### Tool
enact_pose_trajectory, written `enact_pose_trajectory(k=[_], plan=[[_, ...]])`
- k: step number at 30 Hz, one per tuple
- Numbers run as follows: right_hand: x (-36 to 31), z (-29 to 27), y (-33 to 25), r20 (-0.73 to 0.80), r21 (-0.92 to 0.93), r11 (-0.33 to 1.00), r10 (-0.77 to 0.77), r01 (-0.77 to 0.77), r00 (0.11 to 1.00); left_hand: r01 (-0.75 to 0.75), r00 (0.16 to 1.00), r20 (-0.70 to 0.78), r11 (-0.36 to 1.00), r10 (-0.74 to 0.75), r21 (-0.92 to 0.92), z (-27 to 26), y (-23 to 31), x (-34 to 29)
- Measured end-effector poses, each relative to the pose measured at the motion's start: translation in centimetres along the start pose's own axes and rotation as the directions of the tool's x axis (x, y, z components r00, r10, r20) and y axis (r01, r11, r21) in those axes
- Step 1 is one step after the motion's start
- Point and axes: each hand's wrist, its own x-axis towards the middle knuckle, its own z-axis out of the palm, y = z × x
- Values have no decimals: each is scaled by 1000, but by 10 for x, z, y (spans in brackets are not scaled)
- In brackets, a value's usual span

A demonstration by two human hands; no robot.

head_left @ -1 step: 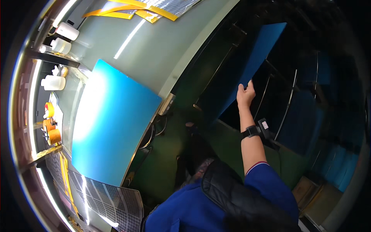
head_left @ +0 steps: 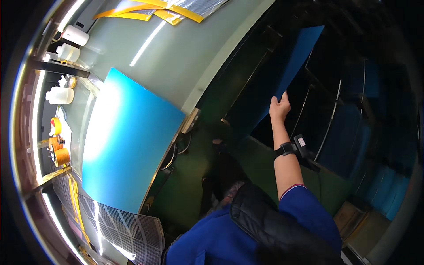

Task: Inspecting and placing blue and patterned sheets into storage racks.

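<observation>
My right hand (head_left: pixel 280 108) is raised at the right, closed on the near edge of a thin blue sheet (head_left: pixel 297 62). The sheet stands steeply on edge among dark rack rods, and its lower part fades into shadow. A black band with a small box (head_left: pixel 291 148) is strapped round my right wrist. To the left, a larger bright blue sheet (head_left: pixel 132 141) lies flat on the worktable (head_left: pixel 176 57), apart from my hand. My left hand is not in view.
A dark rack with metal rods (head_left: pixel 329 121) and other blue sheets (head_left: pixel 388 190) fills the right. White bottles (head_left: pixel 62 95) and orange tape rolls (head_left: pixel 60 154) line the table's far-left side. Gridded panels (head_left: pixel 128 232) lie below, yellow-edged ones (head_left: pixel 185 11) above. Cardboard (head_left: pixel 349 216) stands lower right.
My right hand and the upper end of the blue sheet in it have shifted very slightly to the left. The rest looks the same.
</observation>
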Motion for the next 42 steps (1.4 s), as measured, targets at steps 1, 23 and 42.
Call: enact_pose_trajectory(k=[1,23,42], plan=[[2,10,9,27,13,1000,8,-9,1000,-18,1000,0,1000,18,25,2,16,1],[-1,46,30,70,-85,981,182,-176,981,-237,972,45,955,232,177,12,106,43],[72,88,69,104,-181,973,163,-142,981,-400,912,7,884,411,241,81,168,88]])
